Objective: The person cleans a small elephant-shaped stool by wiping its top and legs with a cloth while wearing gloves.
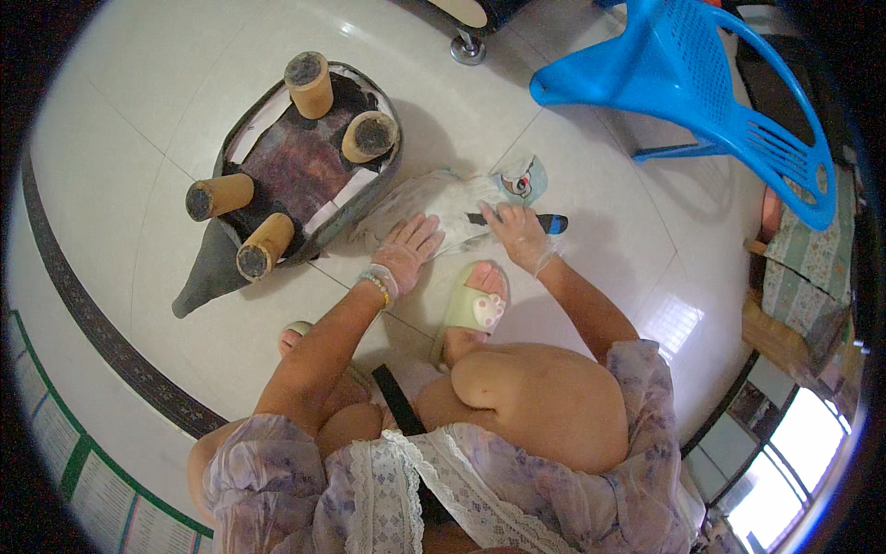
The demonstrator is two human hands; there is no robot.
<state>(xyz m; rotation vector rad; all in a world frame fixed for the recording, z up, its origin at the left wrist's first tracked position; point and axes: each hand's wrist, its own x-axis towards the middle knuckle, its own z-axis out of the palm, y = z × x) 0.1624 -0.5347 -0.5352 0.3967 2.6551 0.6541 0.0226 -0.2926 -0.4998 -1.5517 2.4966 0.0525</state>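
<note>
Both my hands wear thin clear gloves. My left hand (406, 255) lies with its fingers spread on a crumpled, whitish translucent plastic bag (443, 201) on the tiled floor. My right hand (516, 232) is over the bag's right part, its fingers bent across a black-handled tool with a blue band (554, 224); whether it grips the tool or only the plastic is unclear. A printed cartoon eye shows on the bag above my right hand. An upturned dark stool (297, 166), shaped like an animal with several wooden legs, lies left of the bag.
A blue plastic chair (692, 90) stands at the upper right. A metal furniture foot (468, 48) is at the top. My slippered foot (477, 301) rests just below the bag. A dark patterned border strip (90, 311) curves along the left floor, near a green-framed chart (76, 460).
</note>
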